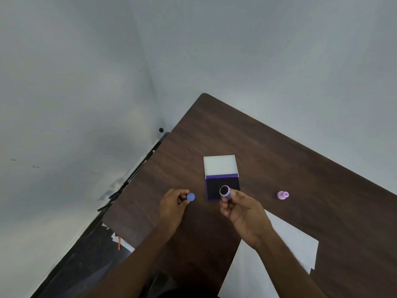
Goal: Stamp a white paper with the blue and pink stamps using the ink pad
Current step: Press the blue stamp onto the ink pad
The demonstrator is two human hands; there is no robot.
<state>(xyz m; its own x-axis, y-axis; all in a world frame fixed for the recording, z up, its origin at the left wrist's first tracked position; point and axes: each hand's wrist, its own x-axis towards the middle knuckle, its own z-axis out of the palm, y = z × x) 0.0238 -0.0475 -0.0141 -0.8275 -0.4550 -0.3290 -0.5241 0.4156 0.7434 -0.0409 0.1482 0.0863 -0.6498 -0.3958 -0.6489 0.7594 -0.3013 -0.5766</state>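
My right hand (242, 214) grips the blue stamp (225, 192), tilted so its dark inked face points up toward me, just in front of the open ink pad (211, 186). The pad's white lid (220, 165) lies flipped back behind the dark ink surface. In my left hand (174, 204) sits the small round blue cap (190, 197), pinched between the fingertips. The pink stamp (282, 195) lies on its side on the table, to the right of the pad. White paper (285, 244) lies near the front edge, partly under my right forearm.
The dark wooden table (300, 168) stands in a corner of grey walls. Its left edge runs diagonally beside a gap with dark clutter, paper scraps and an orange pen (119, 244) on the floor.
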